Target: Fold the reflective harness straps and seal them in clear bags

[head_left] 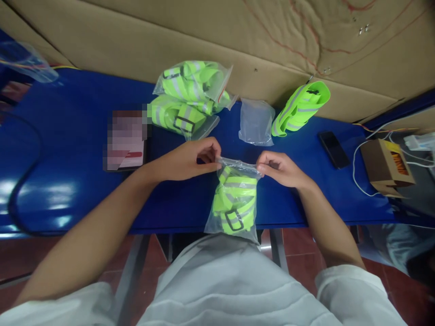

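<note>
Between my hands hangs a clear zip bag (234,203) at the table's front edge. Inside it lies a folded neon-yellow reflective strap with grey stripes and a black buckle. My left hand (200,158) pinches the bag's top left corner between thumb and fingers. At the top right corner, my right hand (280,167) pinches the same bag by its zip strip. Whether the zip is fully closed I cannot tell. Just beyond the hands lies a flat clear bag (256,122), and to its right a loose rolled neon-yellow strap (301,108).
Filled bags of neon straps (183,113) are piled at the back, left of centre. A blurred-out flat object (125,140) lies by my left forearm. To the right are a black phone (333,149), a cardboard box (387,165) and white cables. A padded tan panel (136,40) borders the blue table (68,149).
</note>
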Demonstrator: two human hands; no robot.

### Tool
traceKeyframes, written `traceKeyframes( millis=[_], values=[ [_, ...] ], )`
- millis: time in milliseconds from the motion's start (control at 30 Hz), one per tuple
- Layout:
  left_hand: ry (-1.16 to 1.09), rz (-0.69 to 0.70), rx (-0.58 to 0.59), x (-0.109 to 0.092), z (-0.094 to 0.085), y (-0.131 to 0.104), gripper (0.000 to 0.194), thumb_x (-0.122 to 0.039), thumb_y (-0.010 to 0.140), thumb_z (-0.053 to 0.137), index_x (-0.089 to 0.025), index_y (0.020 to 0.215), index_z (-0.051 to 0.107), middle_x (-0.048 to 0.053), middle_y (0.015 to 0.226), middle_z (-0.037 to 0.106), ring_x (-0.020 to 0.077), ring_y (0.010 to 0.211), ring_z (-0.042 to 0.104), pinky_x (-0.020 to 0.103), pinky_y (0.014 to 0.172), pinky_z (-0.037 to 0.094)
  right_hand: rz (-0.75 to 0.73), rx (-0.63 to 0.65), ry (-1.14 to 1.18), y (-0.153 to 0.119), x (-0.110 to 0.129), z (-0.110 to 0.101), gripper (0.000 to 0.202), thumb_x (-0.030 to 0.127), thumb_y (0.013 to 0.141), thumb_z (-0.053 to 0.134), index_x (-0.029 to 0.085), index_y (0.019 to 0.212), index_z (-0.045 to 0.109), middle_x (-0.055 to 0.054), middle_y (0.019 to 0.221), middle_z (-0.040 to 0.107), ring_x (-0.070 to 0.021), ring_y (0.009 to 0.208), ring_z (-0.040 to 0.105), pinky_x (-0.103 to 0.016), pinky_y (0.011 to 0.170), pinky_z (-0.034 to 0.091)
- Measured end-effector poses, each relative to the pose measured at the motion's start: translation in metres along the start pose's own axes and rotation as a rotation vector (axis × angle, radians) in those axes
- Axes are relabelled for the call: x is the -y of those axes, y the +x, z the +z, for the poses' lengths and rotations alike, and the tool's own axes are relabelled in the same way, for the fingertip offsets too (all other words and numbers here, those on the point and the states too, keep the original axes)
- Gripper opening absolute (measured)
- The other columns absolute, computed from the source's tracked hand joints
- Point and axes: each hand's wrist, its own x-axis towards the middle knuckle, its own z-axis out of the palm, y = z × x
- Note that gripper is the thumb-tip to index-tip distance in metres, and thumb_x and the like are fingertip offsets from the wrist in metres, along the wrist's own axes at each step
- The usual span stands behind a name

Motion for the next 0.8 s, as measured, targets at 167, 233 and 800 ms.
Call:
traceKeyframes(
  millis=[167, 233, 800],
  values=[
    [-0.357, -0.158, -0.054, -0.009, 0.008, 0.003, 0.046, -0.04, 0.078, 0.087, -0.022, 0.106, 0.055, 0.007, 0.103, 0.079, 0.0178, 0.085, 0.074, 0.03, 0.079, 0.057, 0.019, 0.052, 0.064, -0.001, 0.005, -0.001, 0.038, 0.054, 0.096, 0.074, 0.017, 0.089, 0.069, -0.002, 0.076, 0.069, -0.0128, 0.07, 0.062, -0.024, 0.066, 0.049],
    [-0.341, -0.242, -0.11, -0.012, 0.011, 0.004, 0.05, -0.042, 0.076, 0.089, -0.021, 0.114, 0.063, 0.003, 0.089, 0.077, 0.0171, 0.077, 0.071, 0.028, 0.074, 0.056, 0.028, 0.068, 0.094, -0.001, 0.007, 0.001, 0.036, 0.052, 0.094, 0.077, 0.017, 0.091, 0.07, -0.002, 0.077, 0.07, -0.0129, 0.07, 0.063, -0.025, 0.066, 0.05],
    [0.005, -0.096, -0.199, -0.009, 0.036, 0.004, 0.029, -0.045, 0.094, 0.071, -0.017, 0.097, 0.078, 0.007, 0.093, 0.081, 0.0184, 0.085, 0.074, 0.024, 0.075, 0.054, 0.089, -0.141, 0.056, 0.003, 0.006, 0.016, 0.037, 0.052, 0.086, 0.081, 0.017, 0.086, 0.069, 0.0, 0.071, 0.063, -0.0108, 0.063, 0.054, -0.024, 0.059, 0.043]
  ],
)
